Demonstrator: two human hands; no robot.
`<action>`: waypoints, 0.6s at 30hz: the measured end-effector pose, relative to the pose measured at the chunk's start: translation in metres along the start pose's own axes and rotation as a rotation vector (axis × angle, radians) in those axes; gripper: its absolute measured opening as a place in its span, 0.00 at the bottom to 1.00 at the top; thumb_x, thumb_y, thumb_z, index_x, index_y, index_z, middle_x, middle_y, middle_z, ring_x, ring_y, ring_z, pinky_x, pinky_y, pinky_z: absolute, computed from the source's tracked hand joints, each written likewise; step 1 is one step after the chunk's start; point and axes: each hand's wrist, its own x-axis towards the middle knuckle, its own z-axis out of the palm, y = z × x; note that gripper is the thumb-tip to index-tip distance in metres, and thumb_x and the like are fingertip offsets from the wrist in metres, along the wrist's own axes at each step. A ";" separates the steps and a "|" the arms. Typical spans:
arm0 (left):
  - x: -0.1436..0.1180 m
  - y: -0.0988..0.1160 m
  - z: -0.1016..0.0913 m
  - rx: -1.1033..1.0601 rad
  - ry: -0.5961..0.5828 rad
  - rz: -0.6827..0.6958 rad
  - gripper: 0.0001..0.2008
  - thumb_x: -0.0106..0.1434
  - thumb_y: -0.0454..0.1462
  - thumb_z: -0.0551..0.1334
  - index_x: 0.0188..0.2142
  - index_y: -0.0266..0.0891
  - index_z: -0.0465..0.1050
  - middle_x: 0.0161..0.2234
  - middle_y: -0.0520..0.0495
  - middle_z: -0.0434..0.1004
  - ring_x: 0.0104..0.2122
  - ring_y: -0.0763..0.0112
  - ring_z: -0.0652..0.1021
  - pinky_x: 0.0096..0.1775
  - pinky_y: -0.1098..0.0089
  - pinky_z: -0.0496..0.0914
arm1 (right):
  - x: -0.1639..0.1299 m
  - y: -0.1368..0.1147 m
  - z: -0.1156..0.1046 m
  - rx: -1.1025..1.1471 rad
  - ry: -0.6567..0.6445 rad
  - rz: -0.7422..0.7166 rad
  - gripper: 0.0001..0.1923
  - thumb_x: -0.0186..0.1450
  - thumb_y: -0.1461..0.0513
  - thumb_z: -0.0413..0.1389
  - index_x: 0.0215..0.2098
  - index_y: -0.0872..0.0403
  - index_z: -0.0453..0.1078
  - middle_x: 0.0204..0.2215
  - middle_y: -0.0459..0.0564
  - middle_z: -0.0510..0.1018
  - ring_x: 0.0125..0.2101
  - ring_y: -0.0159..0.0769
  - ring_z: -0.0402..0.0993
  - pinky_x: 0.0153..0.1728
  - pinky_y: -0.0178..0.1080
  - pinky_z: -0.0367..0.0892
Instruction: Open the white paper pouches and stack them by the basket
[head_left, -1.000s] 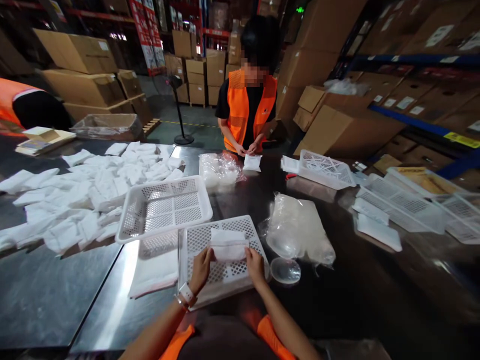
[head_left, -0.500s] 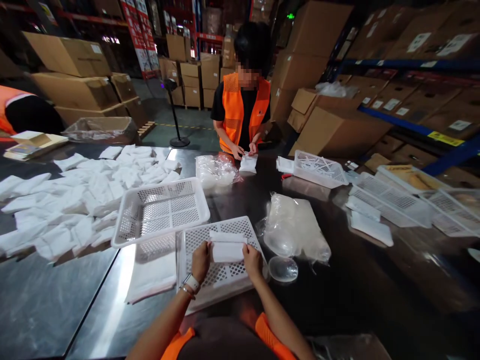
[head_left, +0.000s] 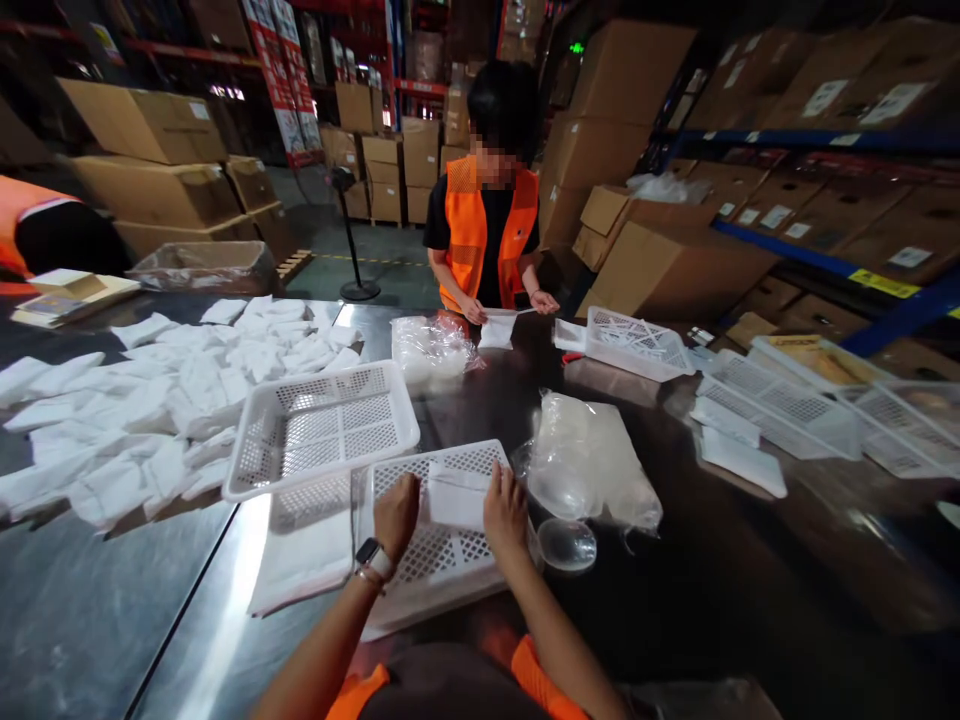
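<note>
Warehouse shelving and stacked cardboard boxes (head_left: 660, 265) are seen behind a dark, shiny metal table (head_left: 750, 590) at which the work is done. At the near edge of that table, a small white packet (head_left: 456, 497) is pinched between 2 hands: the left hand (head_left: 395, 515), with a watch on its wrist, is closed on the packet's left edge, and the right hand (head_left: 505, 512) is closed on its right edge. The packet is held flat, just above or against the floor of a white perforated basket (head_left: 439, 565); which of the 2 cannot be told. A second white basket (head_left: 319, 425) is set behind and to the left, its corner overlapping the near one. Just beside the right hand, a round clear disc (head_left: 568, 544) lies on the table, touching a clear plastic bag (head_left: 592, 460) of similar pieces. A heap of white packets (head_left: 150, 400) is spread further left. Across the table, a person in an orange vest (head_left: 484, 235) is handling another white packet (head_left: 497, 328), with more white baskets (head_left: 637, 345) ranged to the right.
</note>
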 end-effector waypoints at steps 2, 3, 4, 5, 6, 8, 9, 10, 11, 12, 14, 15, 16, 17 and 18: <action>0.000 0.006 0.008 0.007 -0.010 0.223 0.16 0.65 0.31 0.48 0.45 0.37 0.72 0.41 0.39 0.79 0.43 0.60 0.77 0.45 0.62 0.69 | -0.004 -0.009 0.011 0.088 0.017 -0.244 0.29 0.65 0.72 0.40 0.63 0.58 0.59 0.61 0.62 0.66 0.60 0.48 0.63 0.59 0.53 0.58; 0.000 0.009 0.015 0.004 -0.036 0.330 0.18 0.64 0.29 0.48 0.48 0.37 0.71 0.46 0.38 0.78 0.49 0.59 0.75 0.50 0.59 0.68 | -0.006 -0.013 0.019 0.130 -0.005 -0.309 0.29 0.65 0.72 0.40 0.63 0.57 0.60 0.61 0.60 0.65 0.62 0.47 0.59 0.62 0.54 0.55; -0.001 0.012 0.022 -0.009 -0.074 0.401 0.21 0.62 0.28 0.48 0.52 0.36 0.70 0.50 0.37 0.76 0.54 0.58 0.73 0.55 0.55 0.66 | -0.009 -0.015 0.027 0.164 -0.030 -0.313 0.28 0.65 0.72 0.41 0.62 0.58 0.61 0.62 0.60 0.65 0.63 0.47 0.57 0.63 0.55 0.52; -0.002 0.014 0.030 -0.037 -0.109 0.410 0.22 0.61 0.28 0.49 0.54 0.35 0.68 0.55 0.36 0.73 0.58 0.56 0.70 0.58 0.51 0.63 | -0.010 -0.015 0.036 0.195 -0.046 -0.262 0.28 0.64 0.71 0.42 0.62 0.59 0.61 0.62 0.62 0.64 0.64 0.49 0.56 0.63 0.56 0.51; -0.003 0.016 0.036 -0.083 -0.128 0.366 0.23 0.61 0.29 0.49 0.55 0.32 0.67 0.58 0.33 0.69 0.61 0.54 0.66 0.60 0.47 0.60 | -0.011 -0.014 0.043 0.234 -0.050 -0.179 0.27 0.64 0.69 0.45 0.62 0.62 0.61 0.62 0.64 0.63 0.65 0.51 0.54 0.63 0.58 0.51; -0.002 0.019 0.044 -0.270 -0.124 0.163 0.25 0.61 0.31 0.50 0.58 0.27 0.63 0.63 0.29 0.60 0.66 0.50 0.57 0.63 0.43 0.53 | -0.009 -0.006 0.052 0.370 -0.040 0.002 0.30 0.62 0.64 0.51 0.62 0.66 0.60 0.64 0.69 0.59 0.65 0.55 0.51 0.62 0.59 0.53; -0.001 0.021 0.044 -0.410 -0.119 0.030 0.26 0.61 0.33 0.52 0.59 0.26 0.61 0.65 0.28 0.55 0.67 0.50 0.52 0.64 0.43 0.50 | -0.007 -0.001 0.054 0.469 -0.036 0.075 0.33 0.61 0.61 0.53 0.62 0.66 0.59 0.64 0.69 0.59 0.65 0.56 0.52 0.62 0.58 0.55; 0.000 0.024 0.043 -0.551 -0.120 -0.096 0.27 0.61 0.34 0.53 0.60 0.25 0.59 0.66 0.28 0.51 0.68 0.50 0.49 0.65 0.44 0.49 | -0.005 0.004 0.053 0.589 -0.036 0.135 0.34 0.60 0.59 0.54 0.62 0.66 0.59 0.63 0.68 0.60 0.64 0.54 0.54 0.61 0.57 0.57; 0.001 0.027 0.040 -0.673 -0.132 -0.198 0.28 0.60 0.34 0.54 0.60 0.26 0.58 0.67 0.28 0.50 0.68 0.51 0.48 0.65 0.46 0.50 | -0.002 0.008 0.051 0.726 -0.040 0.186 0.35 0.59 0.56 0.54 0.62 0.63 0.60 0.61 0.66 0.64 0.63 0.53 0.58 0.60 0.55 0.59; 0.001 0.031 0.036 -0.772 -0.157 -0.271 0.28 0.60 0.35 0.54 0.60 0.29 0.58 0.67 0.30 0.52 0.68 0.52 0.51 0.64 0.48 0.53 | -0.001 0.010 0.046 0.875 -0.053 0.231 0.34 0.59 0.54 0.54 0.61 0.61 0.62 0.59 0.64 0.68 0.60 0.51 0.62 0.58 0.54 0.62; -0.004 0.037 0.026 -0.891 -0.224 -0.347 0.25 0.62 0.37 0.53 0.58 0.33 0.61 0.61 0.33 0.64 0.62 0.53 0.64 0.58 0.50 0.65 | -0.002 0.009 0.035 1.178 -0.122 0.325 0.33 0.59 0.48 0.53 0.58 0.56 0.66 0.52 0.59 0.76 0.55 0.49 0.70 0.54 0.52 0.67; -0.009 0.038 0.021 -0.951 -0.282 -0.377 0.22 0.62 0.39 0.53 0.56 0.35 0.64 0.56 0.34 0.71 0.57 0.54 0.72 0.53 0.52 0.71 | -0.006 0.006 0.029 1.311 -0.182 0.382 0.34 0.59 0.44 0.52 0.56 0.56 0.68 0.49 0.58 0.78 0.53 0.49 0.72 0.51 0.51 0.70; -0.015 0.037 0.015 -1.045 -0.363 -0.424 0.20 0.62 0.40 0.54 0.53 0.35 0.66 0.50 0.35 0.76 0.51 0.55 0.77 0.47 0.55 0.75 | -0.010 0.002 0.023 1.415 -0.256 0.441 0.35 0.59 0.41 0.51 0.55 0.55 0.70 0.46 0.58 0.79 0.50 0.49 0.74 0.49 0.51 0.71; -0.020 0.034 0.007 -1.148 -0.453 -0.477 0.19 0.62 0.41 0.56 0.49 0.34 0.69 0.45 0.36 0.79 0.45 0.56 0.80 0.43 0.57 0.77 | -0.017 -0.001 0.017 1.488 -0.342 0.489 0.37 0.58 0.38 0.50 0.53 0.55 0.71 0.45 0.58 0.80 0.49 0.49 0.75 0.47 0.50 0.72; -0.024 0.027 -0.002 -1.242 -0.533 -0.527 0.18 0.61 0.42 0.58 0.46 0.33 0.70 0.41 0.36 0.80 0.42 0.57 0.81 0.40 0.59 0.78 | -0.023 -0.004 0.011 1.532 -0.428 0.516 0.39 0.58 0.35 0.48 0.52 0.54 0.72 0.44 0.58 0.80 0.48 0.49 0.76 0.47 0.50 0.72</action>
